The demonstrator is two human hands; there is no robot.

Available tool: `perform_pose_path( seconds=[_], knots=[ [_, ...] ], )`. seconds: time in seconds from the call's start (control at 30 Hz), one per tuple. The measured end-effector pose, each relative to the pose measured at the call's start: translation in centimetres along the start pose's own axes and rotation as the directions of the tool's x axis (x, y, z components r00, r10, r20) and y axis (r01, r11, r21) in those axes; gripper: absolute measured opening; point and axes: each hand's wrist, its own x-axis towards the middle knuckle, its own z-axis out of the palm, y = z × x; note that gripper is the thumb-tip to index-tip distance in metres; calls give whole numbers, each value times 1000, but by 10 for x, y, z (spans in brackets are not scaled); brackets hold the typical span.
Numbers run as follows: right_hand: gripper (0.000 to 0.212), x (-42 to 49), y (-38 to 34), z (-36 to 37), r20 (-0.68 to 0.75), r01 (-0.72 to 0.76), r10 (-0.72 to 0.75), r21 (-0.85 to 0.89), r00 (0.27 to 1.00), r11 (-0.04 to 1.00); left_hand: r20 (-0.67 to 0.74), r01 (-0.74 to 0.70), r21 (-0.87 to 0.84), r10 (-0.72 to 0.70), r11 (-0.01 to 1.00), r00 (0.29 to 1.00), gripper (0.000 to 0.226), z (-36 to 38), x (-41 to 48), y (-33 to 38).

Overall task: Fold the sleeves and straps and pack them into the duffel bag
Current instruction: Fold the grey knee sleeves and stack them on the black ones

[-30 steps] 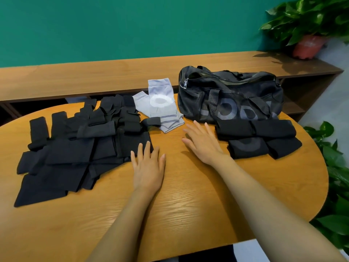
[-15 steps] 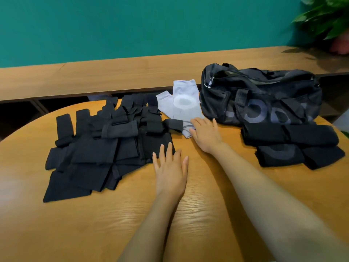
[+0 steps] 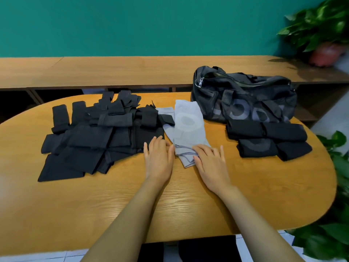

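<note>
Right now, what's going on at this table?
A person is handling fabric sleeves on a wooden table. The right hand rests with its fingers on the near end of the grey sleeves, the left hand lies flat beside them, next to a loose black pile. Folded black pieces sit in front of the duffel bag, not yet packed.

A teal wall [image 3: 132, 25] spans the top of the frame, with a long wooden counter [image 3: 113, 70] below it. An oval wooden table [image 3: 170, 205] fills the middle. A potted plant [image 3: 321, 35] stands upper right, leaves [image 3: 332, 233] show lower right, and pale floor tiles [image 3: 47, 257] line the bottom edge.
</note>
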Motion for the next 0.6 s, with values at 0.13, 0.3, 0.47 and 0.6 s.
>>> perform_pose_path(
  seconds=[0.13, 0.3, 0.47, 0.6],
  knots=[
    [54, -16, 4, -2, -48, 3, -2, 9, 999, 1000, -22, -243, -15, 243, 970, 970, 37, -3, -8, 1],
    [59, -18, 1, -5, -36, -6, 7, 42, 999, 999, 115, -356, 32, 350, 934, 930, 57, 0, -10, 1],
    [45, -22, 0, -6, -178, 42, -17, 136, 984, 990, 131, -369, 69, 358, 927, 924, 60, 0, -10, 0],
    [36, -24, -1, -7, -204, 200, -188, 40, 961, 979, 77, -365, 3, 364, 931, 928, 57, -2, -8, 2]
  ],
)
